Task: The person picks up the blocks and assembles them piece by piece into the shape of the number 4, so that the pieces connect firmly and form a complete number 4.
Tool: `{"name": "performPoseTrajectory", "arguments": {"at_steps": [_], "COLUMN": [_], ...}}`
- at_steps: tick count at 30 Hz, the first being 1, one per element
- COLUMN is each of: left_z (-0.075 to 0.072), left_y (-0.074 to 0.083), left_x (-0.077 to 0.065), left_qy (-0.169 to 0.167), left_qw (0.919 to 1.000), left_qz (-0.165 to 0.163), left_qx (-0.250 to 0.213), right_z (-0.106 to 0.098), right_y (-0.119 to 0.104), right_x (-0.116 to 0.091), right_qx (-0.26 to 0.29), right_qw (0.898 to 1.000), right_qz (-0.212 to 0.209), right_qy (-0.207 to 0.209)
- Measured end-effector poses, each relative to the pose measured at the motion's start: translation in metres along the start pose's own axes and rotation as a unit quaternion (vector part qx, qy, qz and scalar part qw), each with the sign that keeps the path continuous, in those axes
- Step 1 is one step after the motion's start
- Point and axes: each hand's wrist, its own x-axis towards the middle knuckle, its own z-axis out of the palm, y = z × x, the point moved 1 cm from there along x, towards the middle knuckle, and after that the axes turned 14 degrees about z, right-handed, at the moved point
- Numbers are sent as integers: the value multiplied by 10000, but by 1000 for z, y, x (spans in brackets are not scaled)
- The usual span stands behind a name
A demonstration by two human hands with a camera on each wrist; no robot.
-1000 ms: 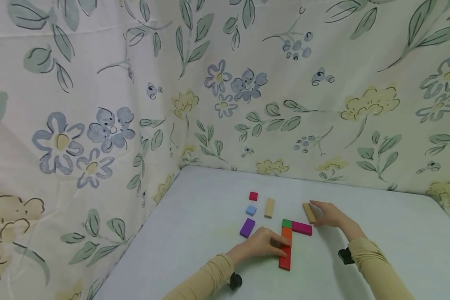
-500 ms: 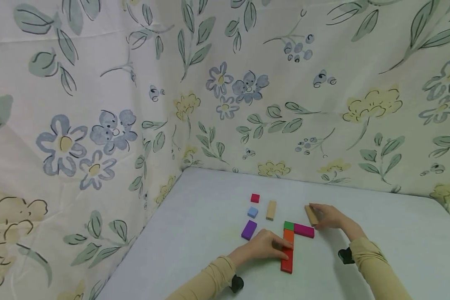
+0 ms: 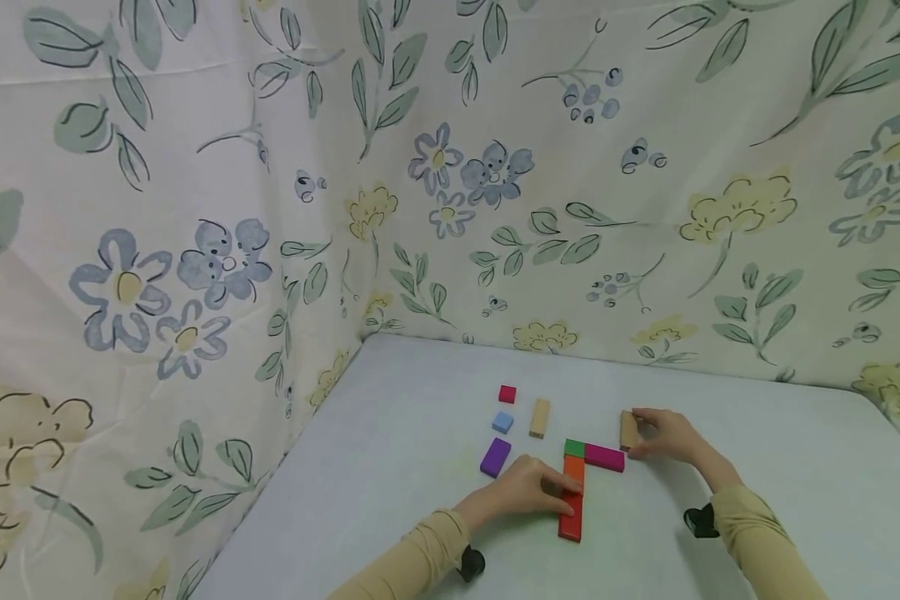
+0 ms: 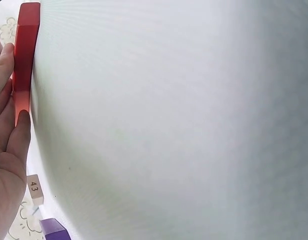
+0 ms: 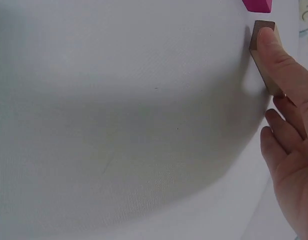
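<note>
In the head view, my left hand [image 3: 521, 490] rests its fingertips and thumb on two blocks laid end to end, an orange block [image 3: 573, 468] and a red block [image 3: 570, 528]. A green block [image 3: 574, 448] adjoins the orange one's far end, and a magenta block [image 3: 604, 457] extends to the right from it. My right hand [image 3: 667, 439] pinches a plain wooden block [image 3: 628, 431] lengthwise, just beyond the magenta block's right end. In the right wrist view, the thumb presses the wooden block's [image 5: 264, 65] near end; the fingers are at its far end.
Left of the row lie a purple block [image 3: 496, 457], a light blue block [image 3: 502, 422], a small red block [image 3: 507, 394] and another plain wooden block [image 3: 539, 418]. The white table [image 3: 390, 450] meets a floral cloth [image 3: 450, 275] behind and at the left.
My right hand has turned the wooden block from slanted to nearly straight and shifted it slightly right. The left hand and the coloured blocks stay in place.
</note>
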Motion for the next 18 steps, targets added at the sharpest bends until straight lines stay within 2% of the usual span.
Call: {"name": "performPoseTrajectory", "arguments": {"at_steps": [10,18], "left_z": [1,0], "left_y": [1,0], "left_x": [0,1], "left_qy": [9,30], "left_qw": [10000,9999], "left_qz": [-6,-62], "left_qx": [20,103], "right_z": [1,-3], "right_y": [7,5], "right_x": [-3,-12], "right_qx": [121,235], "right_qw": [9998,9985], "right_qz": [-10,-232], "right_qy": [159,433]}}
